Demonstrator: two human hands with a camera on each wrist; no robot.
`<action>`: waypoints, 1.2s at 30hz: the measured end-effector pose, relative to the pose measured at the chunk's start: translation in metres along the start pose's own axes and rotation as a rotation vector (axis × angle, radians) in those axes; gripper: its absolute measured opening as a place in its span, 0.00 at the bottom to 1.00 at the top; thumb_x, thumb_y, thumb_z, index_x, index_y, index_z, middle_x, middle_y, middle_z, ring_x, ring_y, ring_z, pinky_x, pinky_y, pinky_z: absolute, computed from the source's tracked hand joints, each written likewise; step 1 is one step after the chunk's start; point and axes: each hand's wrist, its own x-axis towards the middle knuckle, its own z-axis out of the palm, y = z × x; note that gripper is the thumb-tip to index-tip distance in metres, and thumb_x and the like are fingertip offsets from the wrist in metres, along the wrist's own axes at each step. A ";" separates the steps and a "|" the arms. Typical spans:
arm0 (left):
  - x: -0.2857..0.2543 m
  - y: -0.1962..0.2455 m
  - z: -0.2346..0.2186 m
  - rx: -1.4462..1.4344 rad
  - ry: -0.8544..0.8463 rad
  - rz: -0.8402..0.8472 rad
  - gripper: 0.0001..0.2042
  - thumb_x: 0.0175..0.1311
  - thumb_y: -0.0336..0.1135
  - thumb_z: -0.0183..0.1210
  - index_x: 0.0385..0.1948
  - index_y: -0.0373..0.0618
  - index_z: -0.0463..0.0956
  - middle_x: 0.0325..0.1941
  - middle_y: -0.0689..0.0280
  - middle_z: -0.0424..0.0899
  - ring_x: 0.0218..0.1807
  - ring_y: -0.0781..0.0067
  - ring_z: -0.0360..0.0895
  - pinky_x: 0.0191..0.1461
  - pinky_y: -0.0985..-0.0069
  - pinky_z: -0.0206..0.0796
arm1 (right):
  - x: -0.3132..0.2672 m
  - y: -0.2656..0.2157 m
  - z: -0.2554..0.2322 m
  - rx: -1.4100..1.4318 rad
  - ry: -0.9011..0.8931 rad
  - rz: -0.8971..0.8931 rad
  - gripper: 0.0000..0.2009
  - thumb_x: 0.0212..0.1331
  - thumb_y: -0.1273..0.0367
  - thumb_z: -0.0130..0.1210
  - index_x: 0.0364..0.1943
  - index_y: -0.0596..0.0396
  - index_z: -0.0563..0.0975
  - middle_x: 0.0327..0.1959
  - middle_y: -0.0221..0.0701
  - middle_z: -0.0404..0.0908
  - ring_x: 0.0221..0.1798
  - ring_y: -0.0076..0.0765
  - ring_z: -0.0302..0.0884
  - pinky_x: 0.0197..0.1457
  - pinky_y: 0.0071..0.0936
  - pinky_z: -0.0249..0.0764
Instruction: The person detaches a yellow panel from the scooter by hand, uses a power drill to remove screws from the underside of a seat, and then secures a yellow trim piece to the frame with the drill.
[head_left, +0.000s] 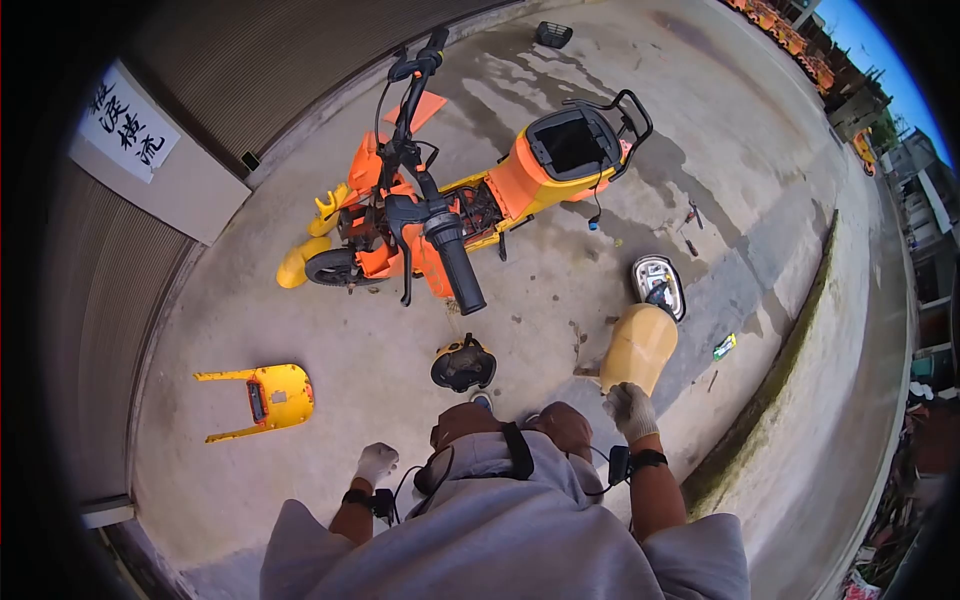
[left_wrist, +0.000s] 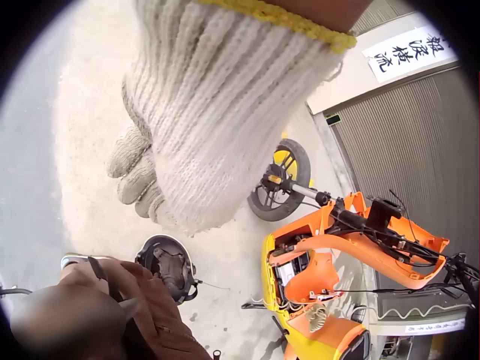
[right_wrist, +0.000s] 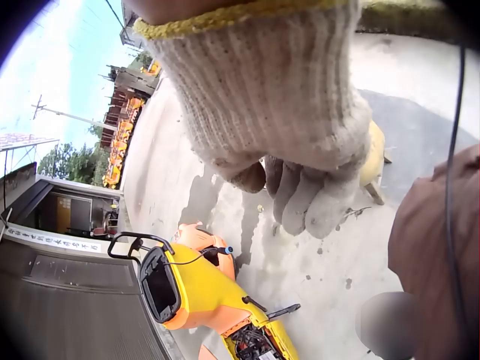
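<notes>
In a white knit glove, my left hand (head_left: 377, 463) hangs beside my left leg, its fingers (left_wrist: 136, 176) loosely curled round nothing. My right hand (head_left: 631, 411), gloved alike, overlaps the near end of a tan, smooth-topped stool (head_left: 640, 345) in the head view. From the right wrist its fingers (right_wrist: 304, 199) hang loosely bent, and the stool (right_wrist: 374, 154) shows partly hidden behind the glove. Ahead stands an orange and yellow electric scooter (head_left: 520, 180) with front panels off and inner parts bare. A black-lined helmet (head_left: 464, 365) lies upturned by my feet.
A two-pronged yellow panel (head_left: 285, 395) lies on the concrete at left. Beyond the stool is an upturned seat (head_left: 647, 268). A green packet (head_left: 724, 347) and small tools (head_left: 692, 214) lie at right. A black basket (head_left: 554, 34) sits far back, near a shutter wall (head_left: 270, 70).
</notes>
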 end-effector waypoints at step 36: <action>0.467 0.330 0.216 -1.180 0.443 -0.130 0.24 0.72 0.46 0.47 0.62 0.43 0.58 0.57 0.52 0.71 0.48 0.51 0.79 0.45 0.59 0.77 | 0.556 -0.027 0.157 -1.079 -0.287 0.181 0.18 0.62 0.59 0.53 0.47 0.59 0.78 0.35 0.35 0.84 0.32 0.38 0.82 0.36 0.37 0.80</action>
